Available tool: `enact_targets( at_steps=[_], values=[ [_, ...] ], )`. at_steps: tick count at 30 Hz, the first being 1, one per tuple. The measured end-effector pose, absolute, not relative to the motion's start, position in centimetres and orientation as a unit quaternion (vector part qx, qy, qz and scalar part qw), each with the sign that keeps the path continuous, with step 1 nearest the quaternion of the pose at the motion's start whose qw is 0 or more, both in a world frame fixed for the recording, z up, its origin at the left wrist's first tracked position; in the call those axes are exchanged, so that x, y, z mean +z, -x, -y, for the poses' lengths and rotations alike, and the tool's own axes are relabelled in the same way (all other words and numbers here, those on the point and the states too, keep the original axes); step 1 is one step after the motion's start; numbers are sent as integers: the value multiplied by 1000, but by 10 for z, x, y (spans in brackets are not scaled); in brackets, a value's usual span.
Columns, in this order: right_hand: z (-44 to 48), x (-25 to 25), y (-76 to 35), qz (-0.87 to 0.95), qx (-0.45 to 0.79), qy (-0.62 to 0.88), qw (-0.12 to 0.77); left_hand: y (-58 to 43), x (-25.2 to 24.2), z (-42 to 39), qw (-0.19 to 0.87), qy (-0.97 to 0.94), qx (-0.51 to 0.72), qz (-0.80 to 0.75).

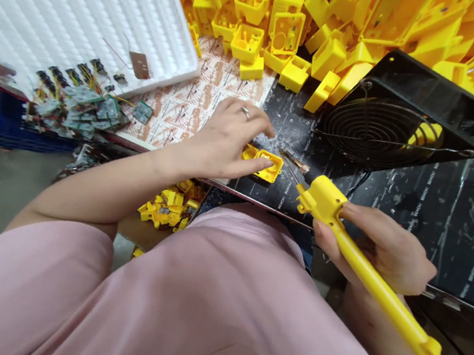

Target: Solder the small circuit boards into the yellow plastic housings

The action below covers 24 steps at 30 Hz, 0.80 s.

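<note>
My right hand [379, 245] is wrapped round the handle of a yellow soldering iron [325, 198]. The iron's metal tip points left and stops beside a small yellow plastic case [269, 169] on the bench edge. The case lies with its hollow side up; what is inside it is too small to make out. Over the case is my left hand [229, 133], its fingers spread and its thumb reaching across the case's top. Whether the thumb presses on the case I cannot tell. A ring is on one finger of this hand.
Yellow plastic housings [248, 42] pile up at the back. A black fan [379, 126] with a wire guard stands right of centre. Green circuit boards [93, 106] with wires lie at left by a white foam tray [88, 12]. Small yellow parts [169, 206] sit below the bench edge.
</note>
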State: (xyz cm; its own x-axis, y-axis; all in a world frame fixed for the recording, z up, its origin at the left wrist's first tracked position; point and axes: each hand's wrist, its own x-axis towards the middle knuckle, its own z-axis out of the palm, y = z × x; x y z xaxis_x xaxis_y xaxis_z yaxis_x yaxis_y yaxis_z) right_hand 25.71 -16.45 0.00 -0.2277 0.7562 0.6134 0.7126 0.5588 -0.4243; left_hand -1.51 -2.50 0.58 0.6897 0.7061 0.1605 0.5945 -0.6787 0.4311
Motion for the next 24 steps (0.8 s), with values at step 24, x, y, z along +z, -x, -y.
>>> enact_targets(
  at_steps=[24],
  values=[
    [185, -22, -271, 719, -7, 542, 435, 18, 3, 23, 145, -928, 99, -328]
  ],
)
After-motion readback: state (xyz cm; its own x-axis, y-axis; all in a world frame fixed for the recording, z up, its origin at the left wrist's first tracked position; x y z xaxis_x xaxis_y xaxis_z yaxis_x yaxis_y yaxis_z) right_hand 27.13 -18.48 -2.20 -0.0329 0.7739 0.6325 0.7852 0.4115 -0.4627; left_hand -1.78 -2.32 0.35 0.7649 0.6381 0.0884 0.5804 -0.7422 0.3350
